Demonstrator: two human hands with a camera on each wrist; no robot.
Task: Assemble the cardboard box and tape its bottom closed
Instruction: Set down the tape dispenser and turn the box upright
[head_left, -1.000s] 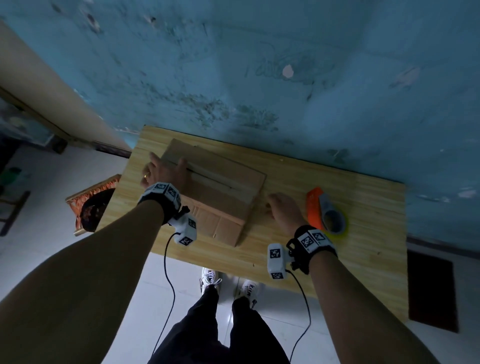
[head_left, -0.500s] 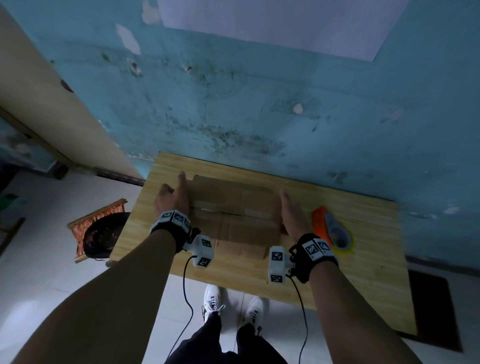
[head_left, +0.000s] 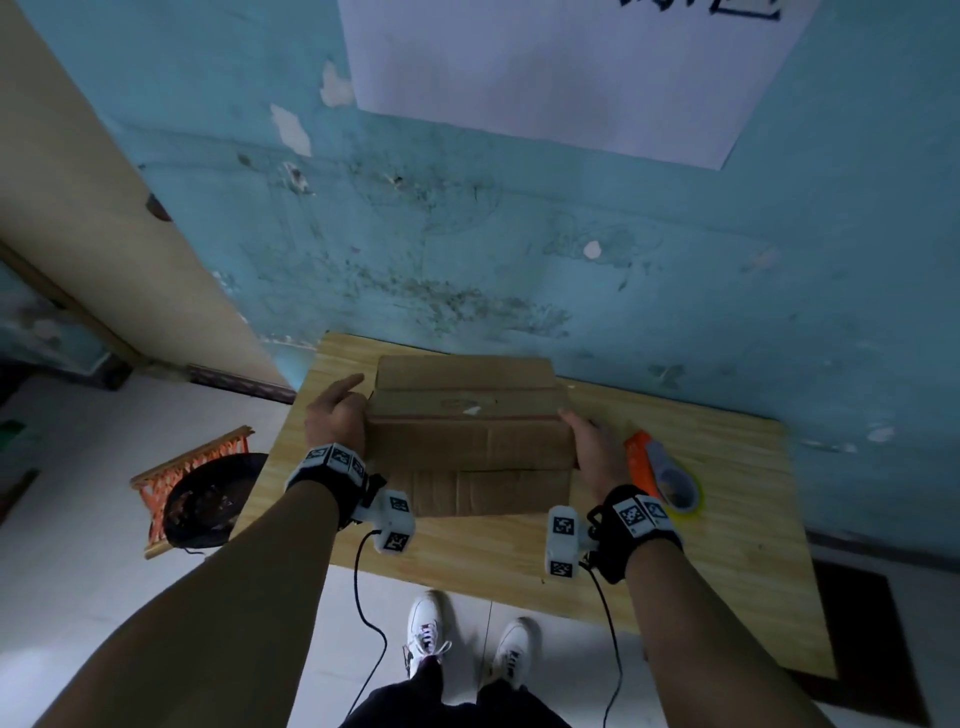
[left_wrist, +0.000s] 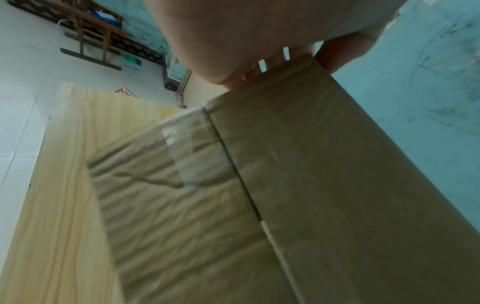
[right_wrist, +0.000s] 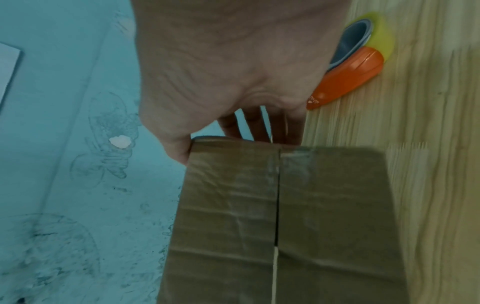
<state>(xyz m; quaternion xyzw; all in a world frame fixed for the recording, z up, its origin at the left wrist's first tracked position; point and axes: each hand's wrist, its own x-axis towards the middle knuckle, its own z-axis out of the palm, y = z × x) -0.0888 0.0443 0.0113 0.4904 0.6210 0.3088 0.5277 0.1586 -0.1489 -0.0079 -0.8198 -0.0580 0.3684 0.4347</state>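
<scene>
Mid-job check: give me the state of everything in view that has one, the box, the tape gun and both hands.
Box: opened up into shape on the table, flap seam not fully closed, old tape scraps at the ends.
Tape gun: lying on the table right of the box, untouched.
Left hand: on the box's left end, fingers fairly straight.
Right hand: on the box's right end, fingers straight down the far side.
</scene>
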